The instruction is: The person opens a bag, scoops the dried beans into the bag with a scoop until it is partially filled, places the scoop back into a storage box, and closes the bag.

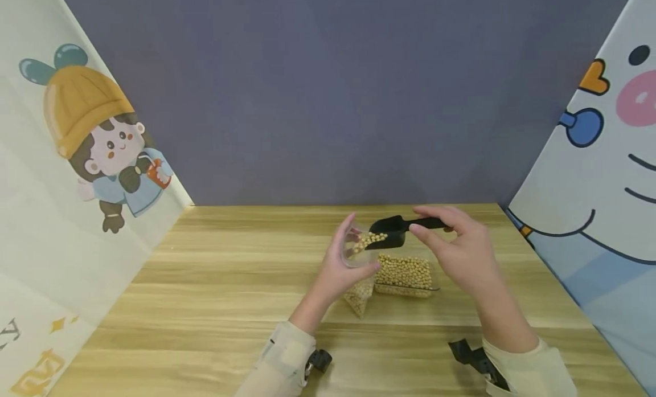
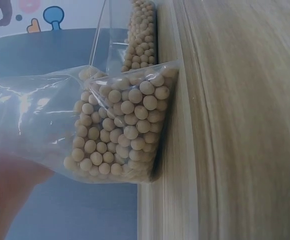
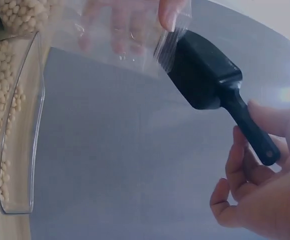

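My left hand (image 1: 335,269) grips a clear plastic bag (image 2: 32,107) near its mouth, thumb and fingers spread around the opening. Soybeans (image 2: 120,130) fill the bag's lower part, which stands on the table. From the right, a black scoop (image 1: 392,239) tilts with its front edge at the bag's mouth, and soybeans (image 1: 376,237) lie at that edge. My right hand (image 1: 463,252) pinches the scoop's handle (image 3: 252,127) between thumb and fingers. Just right of the bag sits a clear box (image 3: 39,95) holding many soybeans.
The wooden table (image 1: 205,306) extends left and toward the front. Behind it rises a dark grey panel (image 1: 328,101). White panels with cartoon prints flank the table on the left (image 1: 46,215) and right (image 1: 605,186). Each wrist carries a small black camera mount.
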`<state>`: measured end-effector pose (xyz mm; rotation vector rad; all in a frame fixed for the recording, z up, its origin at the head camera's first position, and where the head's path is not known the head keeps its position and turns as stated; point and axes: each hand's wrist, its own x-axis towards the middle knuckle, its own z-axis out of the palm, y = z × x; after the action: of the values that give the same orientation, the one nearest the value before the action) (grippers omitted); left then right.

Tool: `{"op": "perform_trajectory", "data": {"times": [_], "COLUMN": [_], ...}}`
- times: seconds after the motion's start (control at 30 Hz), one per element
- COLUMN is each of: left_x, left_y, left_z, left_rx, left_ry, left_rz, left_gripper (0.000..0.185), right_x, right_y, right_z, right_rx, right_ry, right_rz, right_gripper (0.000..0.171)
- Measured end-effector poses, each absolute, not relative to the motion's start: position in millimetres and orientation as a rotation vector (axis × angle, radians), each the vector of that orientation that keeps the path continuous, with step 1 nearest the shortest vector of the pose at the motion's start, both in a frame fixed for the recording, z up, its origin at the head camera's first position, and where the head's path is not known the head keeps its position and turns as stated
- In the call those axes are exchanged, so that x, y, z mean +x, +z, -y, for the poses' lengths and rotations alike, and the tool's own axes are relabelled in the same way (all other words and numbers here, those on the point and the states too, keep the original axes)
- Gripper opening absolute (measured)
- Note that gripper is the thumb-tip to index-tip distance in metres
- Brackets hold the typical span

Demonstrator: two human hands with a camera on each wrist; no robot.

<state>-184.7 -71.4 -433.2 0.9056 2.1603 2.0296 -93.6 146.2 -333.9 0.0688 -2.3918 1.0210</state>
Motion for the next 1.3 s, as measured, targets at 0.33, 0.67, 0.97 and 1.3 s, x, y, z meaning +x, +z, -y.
{"op": "perform_trajectory", "data": {"times": [0.33,0.67,0.97,1.3], "left_x": [-187.3,-189.1,-189.6,-190.0], "left_y": [-435.8,-430.2,-431.7,-432.6], "left_z": [69.8,70.1,68.9,68.6], "left_rx": [0.943,0.868,0.867,0.847], "left_ry": [2.085,2.202,2.22,2.229], "left_rz": [-2.097,-2.045,-2.009,-1.992], "left_gripper": [0.11,0.104,0.104,0.104], "right_x": [-97.7,-97.6,-112.0,-126.8], "right_y": [-340.4,-334.6,-345.5,-358.7], "right_z": [-143.9,-195.2,-227.7,-203.9], "right_rx": [0.206,0.008,-0.053,0.067], "right_ry": [1.061,1.026,0.814,0.583], "right_rz": [2.123,2.287,2.745,2.908], "right_gripper": [0.037,0.026,0.034,0.033]}}
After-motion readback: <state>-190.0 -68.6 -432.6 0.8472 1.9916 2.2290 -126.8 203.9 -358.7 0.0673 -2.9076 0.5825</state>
